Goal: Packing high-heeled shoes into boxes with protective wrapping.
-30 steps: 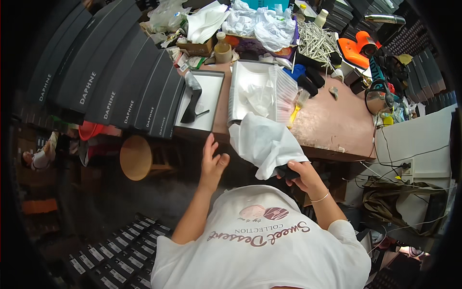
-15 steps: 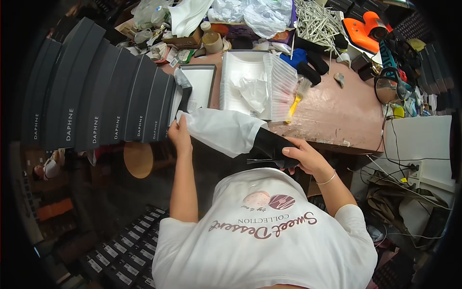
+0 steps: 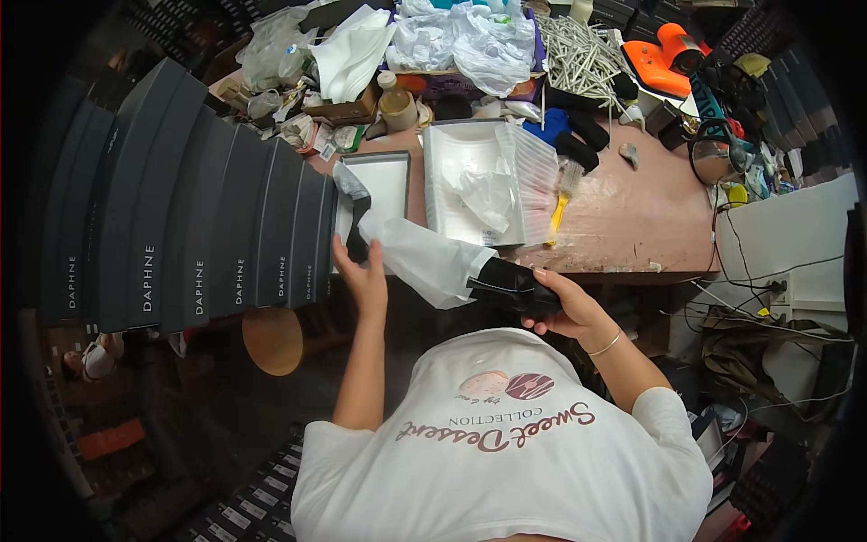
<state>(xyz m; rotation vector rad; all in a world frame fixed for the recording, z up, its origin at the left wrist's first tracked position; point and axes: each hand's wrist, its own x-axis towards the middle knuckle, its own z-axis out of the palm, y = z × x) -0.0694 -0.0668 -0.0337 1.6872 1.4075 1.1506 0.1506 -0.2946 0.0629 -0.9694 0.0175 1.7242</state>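
Observation:
My right hand [image 3: 567,307] grips the foot end of a black heeled boot [image 3: 515,287], its thin heel pointing left. White tissue paper [image 3: 429,260] covers the middle of the boot. Beyond the paper, a black strip [image 3: 359,212] with a greyish, plastic-like end [image 3: 350,183] sticks out over the open grey-rimmed box [image 3: 397,185]; whether it belongs to the same boot is hidden. My left hand [image 3: 363,278] is beside the paper's left end, fingers and thumb apart, holding nothing.
Tall dark grey boxes [image 3: 172,217] stand stacked at the left. On the table [image 3: 650,212] are a white box [image 3: 435,194] with crumpled paper [image 3: 483,194], a yellow-handled brush [image 3: 558,215], a bottle [image 3: 396,104], a pile of white sticks [image 3: 587,63] and an orange tool [image 3: 655,68]. Cables hang at right.
My left hand has let go of the paper's end and spread its fingers. My right hand has turned the boot, bringing its heel to the upper side. The view has shifted slightly.

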